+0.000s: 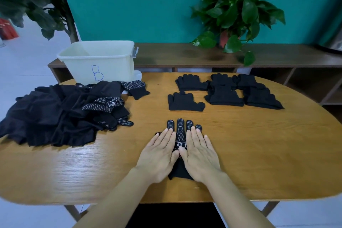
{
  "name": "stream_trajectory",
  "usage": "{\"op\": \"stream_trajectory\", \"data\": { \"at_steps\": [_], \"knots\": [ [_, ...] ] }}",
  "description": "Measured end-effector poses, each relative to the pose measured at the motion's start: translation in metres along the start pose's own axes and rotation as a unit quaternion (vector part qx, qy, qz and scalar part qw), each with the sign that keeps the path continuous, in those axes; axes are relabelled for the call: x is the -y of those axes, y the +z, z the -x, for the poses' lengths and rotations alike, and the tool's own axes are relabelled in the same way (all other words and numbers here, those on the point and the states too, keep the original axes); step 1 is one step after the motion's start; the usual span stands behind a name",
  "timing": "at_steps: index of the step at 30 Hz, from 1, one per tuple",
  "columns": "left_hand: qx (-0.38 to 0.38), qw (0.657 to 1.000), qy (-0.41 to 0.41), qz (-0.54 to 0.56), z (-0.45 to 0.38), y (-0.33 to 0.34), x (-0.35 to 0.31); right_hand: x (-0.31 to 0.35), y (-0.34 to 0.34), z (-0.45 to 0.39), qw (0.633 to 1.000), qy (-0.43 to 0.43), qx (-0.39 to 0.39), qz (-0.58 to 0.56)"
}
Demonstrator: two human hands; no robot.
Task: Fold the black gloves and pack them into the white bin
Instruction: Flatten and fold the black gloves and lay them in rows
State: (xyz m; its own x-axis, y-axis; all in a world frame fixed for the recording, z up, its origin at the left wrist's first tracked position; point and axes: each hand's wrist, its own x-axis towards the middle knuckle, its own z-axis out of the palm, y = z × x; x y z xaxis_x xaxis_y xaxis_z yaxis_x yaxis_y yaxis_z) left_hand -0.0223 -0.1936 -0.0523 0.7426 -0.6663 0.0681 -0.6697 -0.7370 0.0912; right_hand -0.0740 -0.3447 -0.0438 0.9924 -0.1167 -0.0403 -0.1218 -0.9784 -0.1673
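- Wooden table (240,153) against a teal wall, potted plant (238,11) on the shelf behind.
- Left hand (159,155) and right hand (199,153) both flat, fingers straight, pressing one dotted black glove (180,131) at the near edge.
- Folded gloves (224,92) sit beyond it; unfolded pile (61,113) on the left, touching the white bin (100,61).

Black white-dotted glove (180,127), white bin (100,61) with blue B, teal wall (148,2)
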Motion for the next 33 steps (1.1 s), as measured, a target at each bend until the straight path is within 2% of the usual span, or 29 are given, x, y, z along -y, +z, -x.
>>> {"op": "stream_trajectory", "data": {
  "at_steps": [5, 9, 14, 19, 21, 25, 33],
  "knots": [
    [0.014, 1.000, 0.008, 0.025, 0.000, -0.002, 0.002, -0.003, -0.004, 0.000, 1.000, -0.014, 0.014, -0.007],
    [0.013, 0.999, 0.028, 0.040, 0.015, -0.010, 0.006, -0.007, -0.011, 0.016, 0.998, -0.058, -0.007, -0.010],
    [0.004, 0.998, 0.061, -0.021, 0.040, -0.005, 0.010, -0.010, -0.006, 0.035, 0.996, -0.080, 0.032, 0.012],
    [0.029, 0.998, 0.053, -0.003, 0.038, -0.014, 0.009, -0.007, -0.015, 0.029, 0.996, -0.079, 0.036, 0.019],
    [0.007, 0.999, 0.044, 0.011, 0.038, -0.021, 0.014, -0.001, -0.025, 0.031, 0.996, -0.088, 0.012, -0.004],
    [-0.048, 0.998, 0.038, 0.017, 0.045, -0.035, 0.028, 0.014, -0.042, 0.033, 0.987, -0.125, -0.088, -0.041],
    [-0.135, 0.990, 0.000, 0.049, 0.071, -0.051, 0.069, 0.049, -0.036, 0.004, 0.960, -0.184, -0.213, -0.013]
  ]
}}
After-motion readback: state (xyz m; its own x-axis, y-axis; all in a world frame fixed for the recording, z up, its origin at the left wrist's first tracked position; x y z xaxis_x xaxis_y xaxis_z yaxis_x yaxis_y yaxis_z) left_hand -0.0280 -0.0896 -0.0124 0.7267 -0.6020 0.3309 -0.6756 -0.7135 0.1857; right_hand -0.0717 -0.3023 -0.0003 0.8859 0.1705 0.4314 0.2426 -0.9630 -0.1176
